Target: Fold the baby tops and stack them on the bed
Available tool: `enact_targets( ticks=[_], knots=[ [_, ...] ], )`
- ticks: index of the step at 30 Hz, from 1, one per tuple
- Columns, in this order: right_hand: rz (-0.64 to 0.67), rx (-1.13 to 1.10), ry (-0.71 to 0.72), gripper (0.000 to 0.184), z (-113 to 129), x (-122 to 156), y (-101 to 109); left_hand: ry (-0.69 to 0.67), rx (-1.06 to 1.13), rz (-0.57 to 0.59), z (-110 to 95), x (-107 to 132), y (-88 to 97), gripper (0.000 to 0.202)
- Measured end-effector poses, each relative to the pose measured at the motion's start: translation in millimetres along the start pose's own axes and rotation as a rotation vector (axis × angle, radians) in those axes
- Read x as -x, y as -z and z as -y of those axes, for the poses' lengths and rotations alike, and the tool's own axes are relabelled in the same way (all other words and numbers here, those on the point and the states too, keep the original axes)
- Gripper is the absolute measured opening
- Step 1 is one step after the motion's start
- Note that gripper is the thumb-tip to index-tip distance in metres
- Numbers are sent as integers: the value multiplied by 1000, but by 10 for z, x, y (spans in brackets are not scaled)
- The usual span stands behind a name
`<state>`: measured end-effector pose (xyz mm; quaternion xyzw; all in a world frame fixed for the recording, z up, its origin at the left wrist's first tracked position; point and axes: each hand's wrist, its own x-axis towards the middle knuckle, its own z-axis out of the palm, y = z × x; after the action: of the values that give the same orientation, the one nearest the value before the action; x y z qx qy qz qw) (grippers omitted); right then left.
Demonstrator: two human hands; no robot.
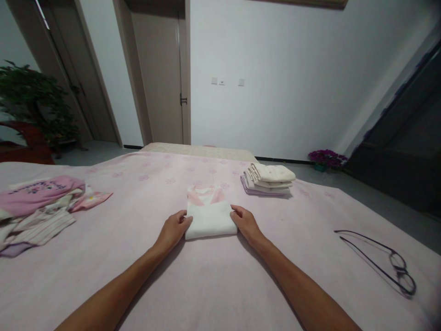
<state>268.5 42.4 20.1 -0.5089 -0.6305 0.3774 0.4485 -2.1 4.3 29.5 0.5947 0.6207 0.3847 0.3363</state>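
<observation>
A small white and pink garment lies folded on the pink bedspread in front of me. My left hand grips its left edge, fingers curled around the fold. My right hand holds its right edge the same way. The pink part of the garment sticks out beyond the white fold on the far side.
A stack of folded cream and lilac clothes sits to the far right of the garment. A loose heap of pink and striped clothes lies at the left. Black-rimmed glasses rest at the right. A potted plant and doors stand beyond the bed.
</observation>
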Motion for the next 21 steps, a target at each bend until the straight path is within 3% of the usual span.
enact_targets(
  ticks=[5, 10, 12, 16, 21],
  knots=[
    [-7, 284, -7, 55, -12, -17, 21, -45, -281, -26, 26, -12, 17, 50],
    [-10, 590, 166, 53, 8, 79, 80, -123, -512, -67, 42, 21, 82, 56],
    [-13, 645, 226, 51, -1, 103, 112, -212, -520, -64, 70, 41, 104, 48],
    [9, 673, 303, 52, -28, 106, 188, -393, -538, 41, 130, 92, 179, 37],
    [100, 776, 469, 41, -65, 93, 258, -579, -683, 156, 206, 130, 345, 57]
  ],
)
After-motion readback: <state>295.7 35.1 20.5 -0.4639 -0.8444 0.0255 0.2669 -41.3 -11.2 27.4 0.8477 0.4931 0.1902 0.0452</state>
